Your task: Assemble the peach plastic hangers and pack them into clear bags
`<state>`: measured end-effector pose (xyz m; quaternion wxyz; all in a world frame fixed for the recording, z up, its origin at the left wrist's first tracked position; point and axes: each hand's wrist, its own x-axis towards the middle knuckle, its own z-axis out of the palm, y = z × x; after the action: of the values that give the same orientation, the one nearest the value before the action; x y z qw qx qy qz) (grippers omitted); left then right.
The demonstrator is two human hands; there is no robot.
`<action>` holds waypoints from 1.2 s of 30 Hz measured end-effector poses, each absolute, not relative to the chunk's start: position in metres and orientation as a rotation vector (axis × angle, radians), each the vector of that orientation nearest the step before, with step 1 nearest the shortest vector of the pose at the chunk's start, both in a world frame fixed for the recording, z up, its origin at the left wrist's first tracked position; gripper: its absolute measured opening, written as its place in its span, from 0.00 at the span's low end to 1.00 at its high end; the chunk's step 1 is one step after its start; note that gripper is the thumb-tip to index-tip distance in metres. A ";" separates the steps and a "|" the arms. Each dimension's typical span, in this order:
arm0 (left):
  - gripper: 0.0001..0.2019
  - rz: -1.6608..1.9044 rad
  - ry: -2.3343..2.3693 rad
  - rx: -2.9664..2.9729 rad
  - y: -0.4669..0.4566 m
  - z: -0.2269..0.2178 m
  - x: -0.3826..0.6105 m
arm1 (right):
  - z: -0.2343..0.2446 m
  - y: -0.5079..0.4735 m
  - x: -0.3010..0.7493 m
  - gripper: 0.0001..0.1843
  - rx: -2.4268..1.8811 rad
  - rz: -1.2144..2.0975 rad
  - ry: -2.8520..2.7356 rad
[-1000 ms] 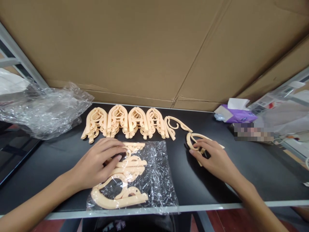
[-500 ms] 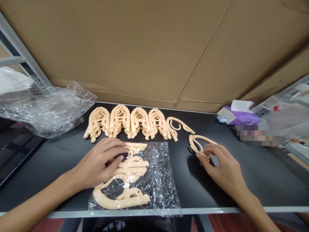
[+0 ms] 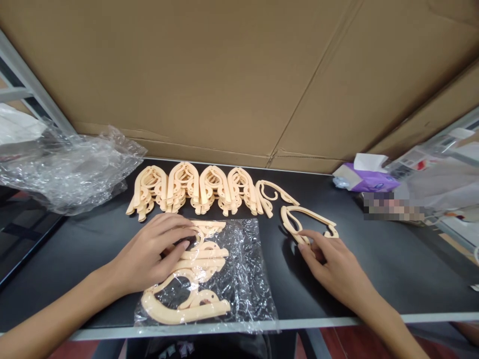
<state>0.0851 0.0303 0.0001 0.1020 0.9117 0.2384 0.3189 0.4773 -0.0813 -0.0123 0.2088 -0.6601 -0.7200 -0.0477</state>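
My left hand [image 3: 151,254] lies flat, fingers stretched out, on a clear plastic bag [image 3: 239,279] that holds several peach plastic hanger parts [image 3: 187,304]. My right hand [image 3: 331,264] pinches the near end of a loose peach hanger piece [image 3: 305,219] lying on the black table [image 3: 392,264]. A row of stacked peach hanger pieces [image 3: 194,189] stands along the back of the table, with a single piece [image 3: 271,194] at its right end.
A crumpled clear plastic sheet [image 3: 67,164] sits at the back left. A purple tissue pack [image 3: 364,179] and bagged items lie at the right. A brown cardboard wall [image 3: 239,75] rises behind the table. The table's metal front edge [image 3: 337,321] runs near me.
My right hand has slid the loose hanger piece a little to the left, toward the row, and turned it so more of it shows. My left hand has stayed on the bag.
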 end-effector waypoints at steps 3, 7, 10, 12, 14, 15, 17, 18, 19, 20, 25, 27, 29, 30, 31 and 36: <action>0.15 0.931 0.704 2.705 0.031 0.000 0.085 | -0.009 -0.080 0.477 0.18 -1.872 -0.025 -2.047; 0.15 0.925 0.695 2.713 0.032 0.000 0.085 | -0.004 -0.077 0.478 0.21 -1.938 0.137 -2.043; 0.15 0.933 0.692 2.702 0.031 -0.001 0.085 | -0.001 -0.077 0.475 0.21 -2.020 0.254 -1.978; 0.15 0.946 0.693 2.691 0.030 -0.001 0.085 | 0.002 -0.078 0.472 0.19 -2.038 0.314 -1.987; 0.15 0.953 0.694 2.683 0.030 -0.001 0.086 | 0.004 -0.080 0.468 0.20 -2.027 0.338 -2.034; 0.15 0.952 0.697 2.681 0.030 -0.001 0.086 | 0.006 -0.080 0.467 0.21 -2.022 0.337 -2.055; 0.15 0.948 0.700 2.680 0.030 0.000 0.086 | 0.008 -0.082 0.465 0.23 -2.027 0.320 -2.076; 0.15 0.947 0.697 2.682 0.030 0.000 0.086 | 0.009 -0.082 0.464 0.25 -2.036 0.303 -2.085; 0.15 0.949 0.694 2.685 0.030 0.001 0.086 | 0.009 -0.083 0.464 0.26 -2.049 0.281 -2.096; 0.15 0.953 0.692 2.685 0.030 0.001 0.086 | 0.009 -0.083 0.464 0.27 -2.066 0.257 -2.110; 0.14 0.940 0.697 2.700 0.031 0.001 0.086 | 0.010 -0.082 0.466 0.30 -2.179 0.225 -2.160; 0.15 0.915 0.695 2.721 0.031 0.001 0.085 | 0.011 -0.080 0.466 0.29 -2.197 0.279 -2.138; 0.15 0.904 0.696 2.733 0.031 0.001 0.084 | 0.010 -0.080 0.466 0.27 -2.203 0.350 -2.095; 0.14 0.907 0.697 2.734 0.031 0.001 0.084 | 0.009 -0.080 0.466 0.25 -2.214 0.378 -2.059; 0.14 0.907 0.696 2.733 0.031 0.001 0.084 | 0.008 -0.080 0.466 0.23 -2.234 0.387 -2.013; 0.15 0.946 0.724 2.690 0.031 0.001 0.085 | 0.000 -0.086 0.462 0.20 -2.401 0.028 -1.783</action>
<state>0.0850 0.0308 0.0008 0.0996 0.9098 0.2448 0.3201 0.4619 -0.0861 -0.0002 0.0755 -0.8005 -0.5944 0.0092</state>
